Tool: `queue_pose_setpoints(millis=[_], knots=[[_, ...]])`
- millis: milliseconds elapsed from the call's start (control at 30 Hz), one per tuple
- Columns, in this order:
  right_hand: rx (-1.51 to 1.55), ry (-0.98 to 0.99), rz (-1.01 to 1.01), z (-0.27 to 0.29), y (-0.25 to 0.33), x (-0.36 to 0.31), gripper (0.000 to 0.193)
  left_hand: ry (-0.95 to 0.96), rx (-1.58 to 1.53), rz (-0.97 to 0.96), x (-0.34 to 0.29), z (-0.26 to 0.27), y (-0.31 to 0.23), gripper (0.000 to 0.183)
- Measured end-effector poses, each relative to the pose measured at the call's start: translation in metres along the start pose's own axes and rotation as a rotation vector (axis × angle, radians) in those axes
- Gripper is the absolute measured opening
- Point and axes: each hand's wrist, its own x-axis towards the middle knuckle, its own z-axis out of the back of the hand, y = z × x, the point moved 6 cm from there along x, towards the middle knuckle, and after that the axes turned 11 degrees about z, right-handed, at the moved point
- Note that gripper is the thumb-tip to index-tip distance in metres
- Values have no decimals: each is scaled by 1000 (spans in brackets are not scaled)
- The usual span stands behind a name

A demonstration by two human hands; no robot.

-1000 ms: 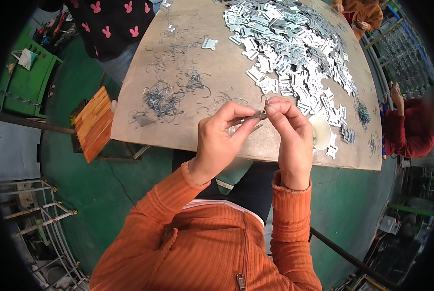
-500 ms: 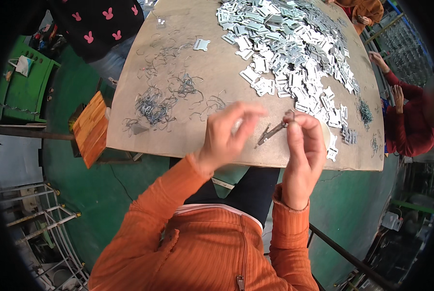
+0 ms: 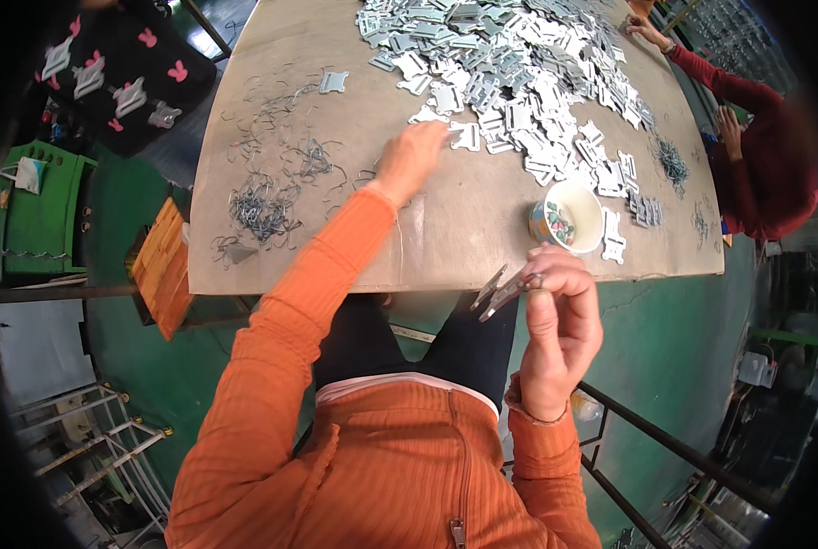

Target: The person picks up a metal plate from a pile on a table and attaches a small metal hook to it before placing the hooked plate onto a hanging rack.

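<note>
Head view, hands: I count two of the wearer's own, the left hand and the right hand.
Tool: one two-pronged metal tool, at 10 o'clock from the right hand's middle, its prongs apart.
Right grip: thumb and curled fingers pinched together on the tool's end.
Left grip: fingers drawn close together, tips at the heap's edge; motion blur means I cannot tell whether they hold a plate.
Plates: a heap of metal plates, too many to count, between 1 and 2 o'clock from the left hand; the nearest plate lies at 2 o'clock, beside the fingertips. One lone plate sits at 11 o'clock.
Cup: one cup, small coloured bits inside, at 12 o'clock from the right hand.
Wires: I make out two wire clumps around 8 to 9 o'clock from the left hand.
Changed from half a second ago: the left hand has gone from near the tool to the plates; the right hand sits lower, and the cup it mostly hid shows clearly.
</note>
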Motion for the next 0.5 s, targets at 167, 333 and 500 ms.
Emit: queue_pose_setpoints(millis=[167,333,500], knots=[[-26,10,-28,0,-8,-30,6,397,-748,654,-35,17,7,21],[0,11,-74,-9,-19,-52,5,622,-841,614,-73,71,-46,23],[-32,26,-52,-17,-24,-60,6,747,-909,575,-94,100,-82,22]])
